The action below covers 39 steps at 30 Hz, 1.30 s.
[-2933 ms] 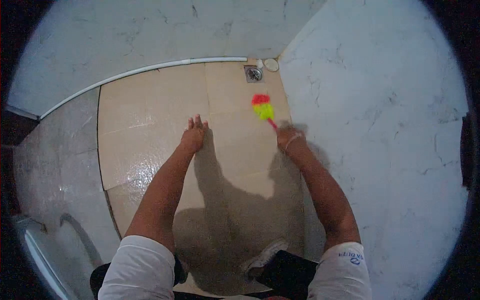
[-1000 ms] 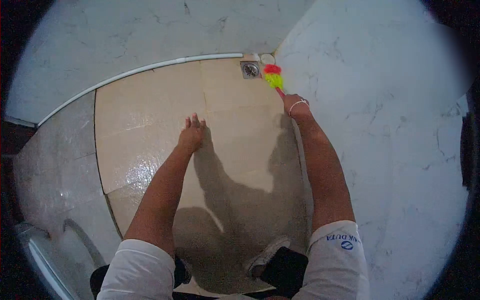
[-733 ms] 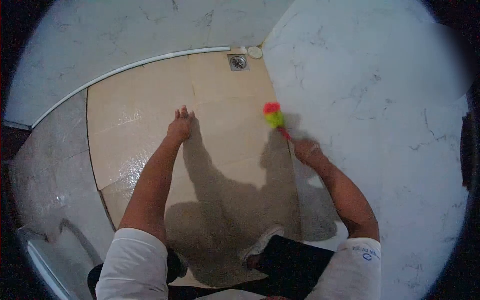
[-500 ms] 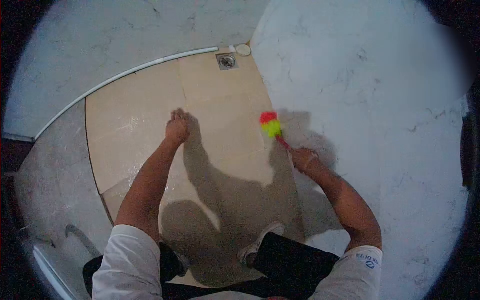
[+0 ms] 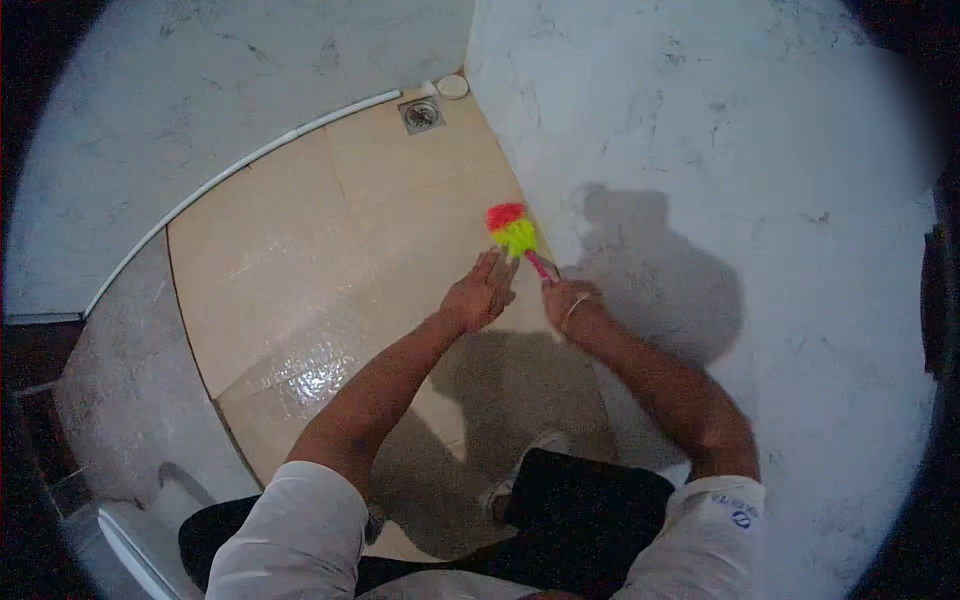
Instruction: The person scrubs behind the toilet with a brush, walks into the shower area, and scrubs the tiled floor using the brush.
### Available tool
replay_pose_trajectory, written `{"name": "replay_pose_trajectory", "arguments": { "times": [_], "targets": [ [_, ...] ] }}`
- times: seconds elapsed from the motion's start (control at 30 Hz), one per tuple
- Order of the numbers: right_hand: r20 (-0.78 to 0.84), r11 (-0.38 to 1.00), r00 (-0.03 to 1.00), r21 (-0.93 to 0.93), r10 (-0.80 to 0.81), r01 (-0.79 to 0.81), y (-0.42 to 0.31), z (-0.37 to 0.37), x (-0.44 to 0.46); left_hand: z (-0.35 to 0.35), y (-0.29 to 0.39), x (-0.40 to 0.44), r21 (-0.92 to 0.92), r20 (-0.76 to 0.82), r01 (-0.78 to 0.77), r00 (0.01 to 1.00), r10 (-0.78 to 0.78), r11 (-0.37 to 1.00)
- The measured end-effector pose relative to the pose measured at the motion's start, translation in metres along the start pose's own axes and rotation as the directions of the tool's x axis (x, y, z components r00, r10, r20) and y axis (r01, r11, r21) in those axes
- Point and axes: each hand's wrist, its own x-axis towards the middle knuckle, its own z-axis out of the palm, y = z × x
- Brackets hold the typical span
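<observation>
Brush (image 5: 516, 237), one: pink and yellow bristles, pink handle (image 5: 538, 265); located beside the foot of the right-hand wall (image 5: 650, 140), bristles pointing away from the person. Whether it touches the floor (image 5: 290, 240): cannot tell.

Right hand (image 5: 572, 302): fingers closed round the handle's end; pale band (image 5: 577, 306) at wrist.

Left hand (image 5: 478, 300): fingers extended, slightly parted, nothing seen in them; just beside the bristles, contact uncertain.

Floor: tan tiles, glossy patch at left, apparently wet.

Farther off: square drain (image 5: 421, 116); round white cap (image 5: 453, 87) in the corner; white pipe (image 5: 250, 157) along the far wall (image 5: 250, 60).

Risks, as judged: bristles catching the left fingers, through closeness; handle twisting, from its end-hold; shoe (image 5: 497, 500) slipping, should the wet reach it.
</observation>
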Motion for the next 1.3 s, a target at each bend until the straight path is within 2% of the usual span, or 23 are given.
{"name": "replay_pose_trajectory", "arguments": {
  "times": [0.13,0.2,0.33,0.4,0.43,0.47,0.53,0.57,0.6,0.63,0.67,0.7,0.73,0.77,0.83,0.9,0.97,1.03,1.07,1.13,1.17,1.23,1.3],
  "targets": [
    [-0.074,0.987,0.993,0.139,0.087,-0.076,-0.014,-0.02,0.0,0.036,-0.011,0.031,0.096,-0.035,0.073,0.997,-0.07,0.993],
    [-0.292,0.969,0.944,0.231,0.153,-0.085,-0.001,-0.013,0.023,0.034,-0.024,0.059,0.222,-0.071,0.118,0.992,-0.105,0.968],
    [-0.32,0.948,0.935,0.315,0.154,-0.049,0.025,-0.059,0.052,0.028,-0.062,0.107,0.342,-0.06,0.166,0.986,-0.155,0.925],
    [-0.236,0.946,0.962,0.319,0.138,-0.057,0.031,-0.067,0.058,0.017,-0.065,0.115,0.345,-0.023,0.171,0.985,-0.174,0.923],
    [-0.233,0.945,0.963,0.322,0.138,-0.057,0.029,-0.044,0.06,0.017,-0.06,0.111,0.345,-0.019,0.169,0.985,-0.173,0.923],
    [-0.352,0.939,0.923,0.342,0.158,-0.03,0.026,0.001,0.066,0.021,-0.053,0.105,0.279,-0.007,0.175,0.984,-0.18,0.944],
    [-0.239,0.928,0.957,0.366,0.162,-0.066,0.019,0.011,0.036,0.029,-0.046,0.089,0.216,-0.008,0.18,0.983,-0.183,0.96],
    [0.005,0.923,0.991,0.363,0.137,-0.129,0.019,-0.01,0.001,0.04,-0.046,0.078,0.167,0.011,0.101,0.994,-0.104,0.981],
    [-0.001,0.911,0.99,0.391,0.144,-0.132,0.018,-0.004,-0.023,0.049,-0.045,0.069,0.114,0.03,0.02,0.999,-0.024,0.993],
    [-0.004,0.897,0.989,0.42,0.15,-0.135,0.019,0.002,-0.04,0.054,-0.04,0.062,0.116,0.029,0.022,0.999,-0.025,0.993],
    [-0.004,0.898,0.989,0.42,0.149,-0.133,0.02,-0.005,-0.045,0.057,-0.033,0.056,0.168,0.084,-0.025,0.996,0.011,0.985],
    [0.095,0.904,0.983,0.387,0.157,-0.182,0.021,-0.011,-0.05,0.058,-0.029,0.053,0.216,0.14,-0.074,0.989,0.044,0.974],
    [0.19,0.91,0.967,0.348,0.167,-0.226,0.024,-0.015,-0.051,0.057,-0.027,0.052,0.214,0.137,-0.07,0.99,0.041,0.974],
    [0.189,0.912,0.968,0.343,0.165,-0.223,0.029,-0.011,-0.045,0.041,-0.018,0.049,0.213,0.15,-0.067,0.988,0.035,0.975],
    [0.074,0.905,0.987,0.394,0.141,-0.159,0.039,-0.004,-0.028,0.043,-0.018,0.041,0.213,0.165,-0.059,0.986,0.023,0.975],
    [0.061,0.921,0.99,0.364,0.129,-0.143,0.04,-0.025,-0.01,0.063,-0.029,0.037,0.138,-0.026,0.007,1.0,-0.003,0.99],
    [0.046,0.936,0.992,0.328,0.117,-0.126,0.044,-0.046,0.016,0.048,-0.026,0.028,0.111,-0.053,0.036,0.998,-0.031,0.993],
    [-0.142,0.964,0.988,0.265,0.064,-0.024,0.048,-0.058,0.059,0.031,-0.025,0.023,0.08,-0.077,0.065,0.995,-0.058,0.995],
    [-0.142,0.965,0.988,0.26,0.058,-0.02,0.049,-0.066,0.081,0.027,-0.029,0.021,0.069,-0.108,0.091,0.991,-0.083,0.993],
    [-0.282,0.995,0.959,0.098,-0.002,0.031,0.052,-0.086,0.127,0.026,-0.039,0.016,0.05,-0.141,0.124,0.983,-0.116,0.991],
    [-0.345,0.999,0.938,0.01,-0.042,0.049,0.053,-0.101,0.146,0.029,-0.047,0.014,0.076,-0.183,0.089,0.98,-0.074,0.993],
    [-0.247,0.991,0.963,0.043,-0.11,0.124,0.054,-0.174,0.143,0.032,-0.056,0.007,0.097,-0.23,0.066,0.972,-0.042,0.993],
    [-0.176,0.993,0.983,0.096,-0.057,0.075,0.045,-0.207,0.178,0.031,-0.06,-0.006,0.131,-0.222,0.078,0.974,-0.048,0.988]
  ]
}}
